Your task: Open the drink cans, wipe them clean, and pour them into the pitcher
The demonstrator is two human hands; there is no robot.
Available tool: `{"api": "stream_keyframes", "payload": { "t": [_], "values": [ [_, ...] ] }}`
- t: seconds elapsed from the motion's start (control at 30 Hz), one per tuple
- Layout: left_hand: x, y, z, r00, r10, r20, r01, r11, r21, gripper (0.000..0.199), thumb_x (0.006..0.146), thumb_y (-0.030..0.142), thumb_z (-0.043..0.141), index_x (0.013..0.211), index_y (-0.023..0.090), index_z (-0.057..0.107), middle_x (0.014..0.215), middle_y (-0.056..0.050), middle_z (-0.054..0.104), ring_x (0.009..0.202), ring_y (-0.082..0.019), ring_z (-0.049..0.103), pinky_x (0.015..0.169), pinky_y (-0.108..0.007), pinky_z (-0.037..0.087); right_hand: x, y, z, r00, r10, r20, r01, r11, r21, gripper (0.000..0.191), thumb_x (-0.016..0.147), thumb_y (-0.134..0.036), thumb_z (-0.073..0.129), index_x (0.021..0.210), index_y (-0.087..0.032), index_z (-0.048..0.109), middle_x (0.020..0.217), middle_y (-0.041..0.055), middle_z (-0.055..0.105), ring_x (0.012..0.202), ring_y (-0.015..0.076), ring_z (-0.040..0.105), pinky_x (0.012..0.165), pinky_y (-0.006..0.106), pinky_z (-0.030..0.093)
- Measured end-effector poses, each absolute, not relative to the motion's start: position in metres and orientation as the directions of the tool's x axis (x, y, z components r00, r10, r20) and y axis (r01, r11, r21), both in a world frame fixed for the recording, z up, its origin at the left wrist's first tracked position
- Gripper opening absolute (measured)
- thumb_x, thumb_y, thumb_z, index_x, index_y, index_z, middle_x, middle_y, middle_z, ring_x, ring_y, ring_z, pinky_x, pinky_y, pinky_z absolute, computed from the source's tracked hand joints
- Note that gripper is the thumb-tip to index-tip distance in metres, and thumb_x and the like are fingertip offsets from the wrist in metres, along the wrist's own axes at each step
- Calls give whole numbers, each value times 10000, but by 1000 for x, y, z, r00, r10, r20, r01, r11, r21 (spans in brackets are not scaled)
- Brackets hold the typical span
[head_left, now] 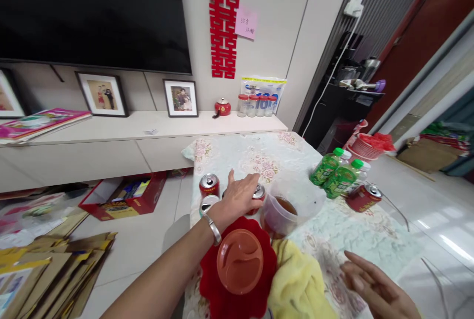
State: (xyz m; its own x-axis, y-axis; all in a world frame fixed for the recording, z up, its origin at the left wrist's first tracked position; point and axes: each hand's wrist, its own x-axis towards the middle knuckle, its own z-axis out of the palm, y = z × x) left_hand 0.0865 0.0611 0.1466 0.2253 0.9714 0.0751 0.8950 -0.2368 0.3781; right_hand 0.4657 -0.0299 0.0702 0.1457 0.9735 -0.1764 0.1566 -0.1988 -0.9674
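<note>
My left hand [239,194], with a silver bracelet at the wrist, reaches over the cluster of cans. Its fingers are curled round a red drink can [258,192], whose top shows past them. Beside that hand stand a second red can [209,185] and an opened can [209,204] with a pale green side. A translucent plastic tub [279,215] of brown liquid is just right of the gripped can. Below the hand, an orange divided dish [240,261] rests on a red scalloped mat [267,264]. My right hand [375,284] hovers at the lower right, fingers apart and holding nothing.
A yellow towel [299,279] lies by the dish. Green-capped bottles [335,173] and another red can [365,197] stand along the right side of the floral tablecloth [237,153]. Behind is a white cabinet [148,134]; flattened cardboard [55,274] lies on the floor at left.
</note>
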Motion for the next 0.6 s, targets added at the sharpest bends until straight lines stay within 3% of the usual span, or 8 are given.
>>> {"api": "stream_keyframes", "payload": {
  "t": [0.2,0.37,0.5,0.6],
  "values": [
    [81,60,121,283,946,158,902,-319,291,563,923,272,710,1439,243,487,1386,-170,718,1226,-363,718,1203,-831,133,486,32,70,421,907,-19,168,-99,-981,720,581,-612,888,1129,-161,766,1017,123,801,1029,343,750,894,464,627],
    [80,59,116,310,934,178,913,-344,217,538,901,220,709,1406,201,524,1317,-189,743,1229,-381,704,1182,-851,135,523,96,56,615,784,84,244,-88,-966,806,734,-531,845,1398,-141,607,1434,171,636,1296,340,620,1106,526,508],
    [81,58,118,300,936,184,925,-333,185,565,876,188,712,1408,193,524,1266,-168,754,1230,-359,702,1196,-826,167,543,143,42,658,748,83,273,-134,-953,618,913,-405,763,1461,-215,550,1554,136,524,1364,334,556,1112,600,487],
    [79,56,115,283,924,256,934,-326,146,539,878,163,675,1397,199,536,1283,-166,744,1227,-364,704,1185,-834,189,555,169,31,656,748,95,275,-120,-954,560,951,-388,727,1459,-230,553,1560,118,513,1371,335,544,1119,614,476]
  ]
}}
